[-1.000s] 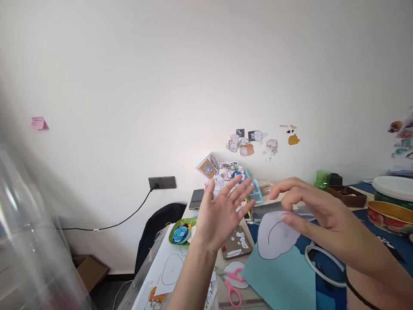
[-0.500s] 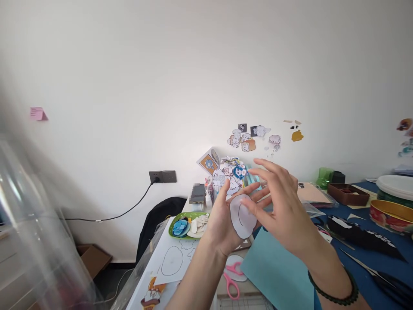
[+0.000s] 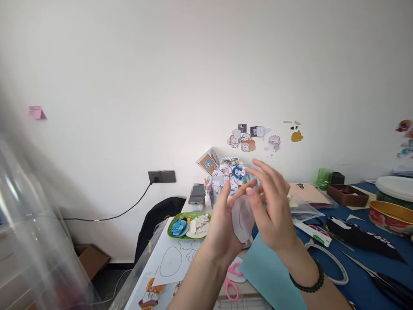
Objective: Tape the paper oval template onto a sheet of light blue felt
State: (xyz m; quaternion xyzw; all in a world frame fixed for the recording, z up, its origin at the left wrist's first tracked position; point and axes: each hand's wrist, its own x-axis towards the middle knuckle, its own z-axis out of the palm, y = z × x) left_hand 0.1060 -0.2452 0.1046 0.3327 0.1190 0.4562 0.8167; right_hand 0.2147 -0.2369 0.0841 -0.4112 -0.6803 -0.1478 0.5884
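With fingers (image 3: 267, 171) of the right hand (image 3: 274, 211) parted and loosely curved, pinching nothing that can be made out, and with the thumb just beside the upper right edge of a pale, rounded paper cutout (image 3: 242, 219). Hard to tell whether touching there. Resting against the open palm of the left hand (image 3: 222, 232), marked with a single curved line, above the table (image 3: 355, 287); on that side, with thumb raised apart and fingers stretched out, partly hidden behind the right hand. Judging by the pose, at a stage of supporting and showing the cutout rather than cutting, well above the pink-handled scissors (image 3: 227, 282) and to the left of the light-blue sheet (image 3: 264, 269). For any further move, apparently calling for a steady left palm and a light pinch at the rim, so as not to crease thin paper, well away from the green tray (image 3: 180, 216) at far left.
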